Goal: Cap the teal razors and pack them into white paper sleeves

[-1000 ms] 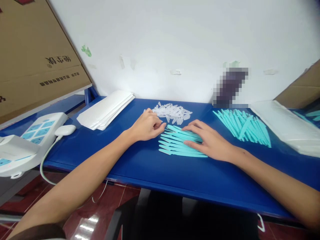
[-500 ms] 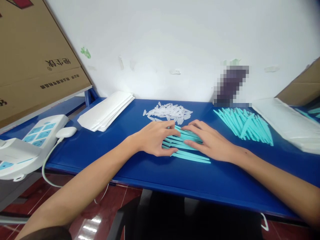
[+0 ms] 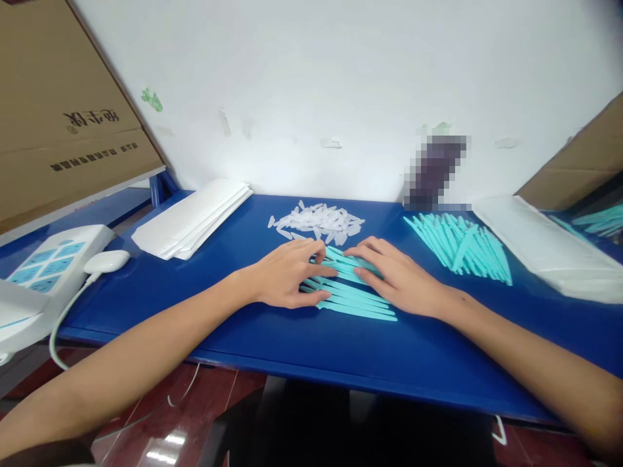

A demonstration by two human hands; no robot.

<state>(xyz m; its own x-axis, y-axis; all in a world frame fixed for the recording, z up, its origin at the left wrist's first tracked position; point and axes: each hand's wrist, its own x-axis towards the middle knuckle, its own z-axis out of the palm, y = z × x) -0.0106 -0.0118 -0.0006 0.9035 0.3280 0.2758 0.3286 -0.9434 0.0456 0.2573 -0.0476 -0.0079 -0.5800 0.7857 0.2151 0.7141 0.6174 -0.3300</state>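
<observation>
The fingers of the left hand (image 3: 280, 275) are bent and parted, with the thumb set well below the forefinger, and are laid over the left ends of a row of teal sticks (image 3: 360, 303). The fingers of the right hand (image 3: 403, 279) are loosely curved, the thumb held apart from the forefinger, and are placed on the sticks from the right. Whether any stick is gripped by either hand cannot be told, since the undersides of the fingers are hidden. The sticks are fanned out between and beneath both sets of fingers, their nearest ones left uncovered on the blue table (image 3: 292, 353).

Just beyond the fingertips, a loose pile of small whitish pieces (image 3: 324, 222) is spread. To the right of the right fingers, a second pile of teal sticks (image 3: 460, 248) is heaped, with a stack of clear-looking bags (image 3: 540, 243) placed past it. Beyond the left fingers and to their left, a stack of white sheets (image 3: 195, 217) is laid; farther left, a power strip (image 3: 63, 263) is seen.
</observation>
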